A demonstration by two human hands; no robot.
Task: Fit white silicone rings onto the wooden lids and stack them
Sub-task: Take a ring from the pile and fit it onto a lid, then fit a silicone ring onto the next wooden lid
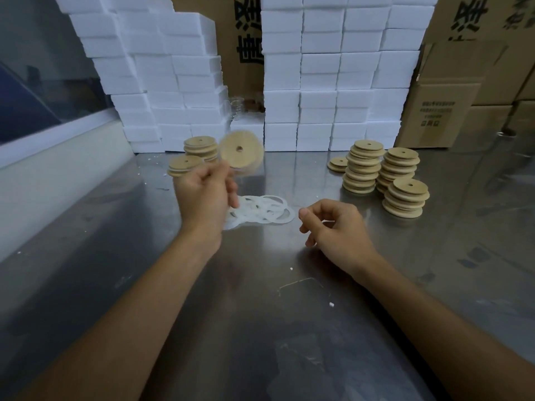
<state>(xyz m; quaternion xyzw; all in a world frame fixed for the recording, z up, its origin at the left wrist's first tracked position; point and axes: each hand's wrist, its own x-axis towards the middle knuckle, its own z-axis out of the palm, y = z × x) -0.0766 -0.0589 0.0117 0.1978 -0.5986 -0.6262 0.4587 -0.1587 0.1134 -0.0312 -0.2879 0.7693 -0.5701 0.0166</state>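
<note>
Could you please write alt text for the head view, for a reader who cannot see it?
The left hand holds up a blurred wooden lid over a steel table, while the right hand hovers loosely curled and empty beside a pile of white rings. Lid stacks stand right and far left, before white foam blocks and cartons.

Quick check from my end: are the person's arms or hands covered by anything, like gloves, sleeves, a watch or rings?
No. Both forearms are bare as far as the frame shows, with no sleeves in view. The left hand and right hand wear no gloves, watch, bands or finger rings.
</note>
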